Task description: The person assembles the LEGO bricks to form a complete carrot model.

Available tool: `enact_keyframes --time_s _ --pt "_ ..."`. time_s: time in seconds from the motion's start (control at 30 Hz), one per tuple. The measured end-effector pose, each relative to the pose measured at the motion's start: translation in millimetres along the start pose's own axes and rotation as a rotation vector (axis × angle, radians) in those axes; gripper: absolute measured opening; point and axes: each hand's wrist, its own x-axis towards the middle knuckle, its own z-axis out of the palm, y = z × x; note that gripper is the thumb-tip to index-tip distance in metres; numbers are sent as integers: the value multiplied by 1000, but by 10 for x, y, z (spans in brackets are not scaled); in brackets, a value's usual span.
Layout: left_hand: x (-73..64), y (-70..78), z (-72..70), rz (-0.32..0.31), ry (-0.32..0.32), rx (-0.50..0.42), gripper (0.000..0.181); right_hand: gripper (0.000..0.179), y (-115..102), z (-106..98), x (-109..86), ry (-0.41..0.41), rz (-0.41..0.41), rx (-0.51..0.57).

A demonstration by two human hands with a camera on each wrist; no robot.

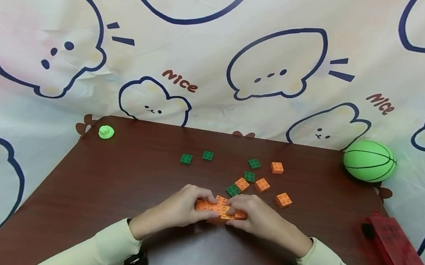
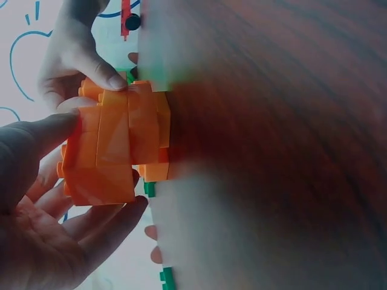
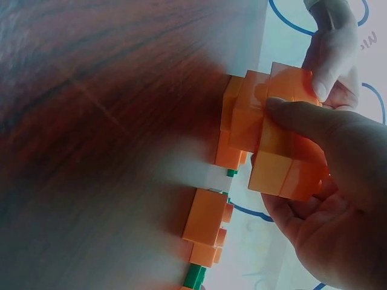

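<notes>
Two bare hands share one orange brick structure (image 1: 221,211), built of several bricks stacked in layers with studs showing, low over the worktop (image 1: 123,170); whether its underside touches the surface I cannot tell. At the structure's left end, the left hand (image 1: 187,207) grips it, thumb on the near side and fingers curled round the far side. At its right end, the right hand (image 1: 256,215) pinches it the same way, its thumb pressed flat against the near face in the right wrist view. Just beyond the structure lies a green brick (image 1: 233,190), with an orange brick (image 1: 242,184) close against it. Farther beyond and to the right of the structure are three more orange bricks (image 1: 262,185) and two green bricks (image 1: 249,176), scattered loosely. Another green pair (image 1: 186,158) lies beyond the structure, slightly to its left. Well apart from the structure, a small green duck (image 1: 106,132) sits far off to the left, at the back; a green ball (image 1: 370,161) with black lines rests far to the right, also at the back; and a red toy vehicle (image 1: 398,251) with black wheels stands well to the right.
</notes>
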Motion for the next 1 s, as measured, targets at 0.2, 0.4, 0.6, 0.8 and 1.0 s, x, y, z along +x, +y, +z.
enact_keyframes --time_s 0.2,0.4,0.6,0.8,1.0 --pt "-21 -3 16 -27 15 -3 18 13 -1 -39 26 -24 -1 -11" --pt "-59 -44 55 5 29 -13 19 12 93 -180 131 -113 -24 85" --pt "-58 -49 45 21 9 -9 20 16 287 -312 388 -221 -21 5" --pt "-34 -30 18 27 0 -8 21 32 374 -282 593 -388 -37 -85" --pt "-23 -22 12 12 -9 -10 21 31 419 -223 652 -422 -36 -72"
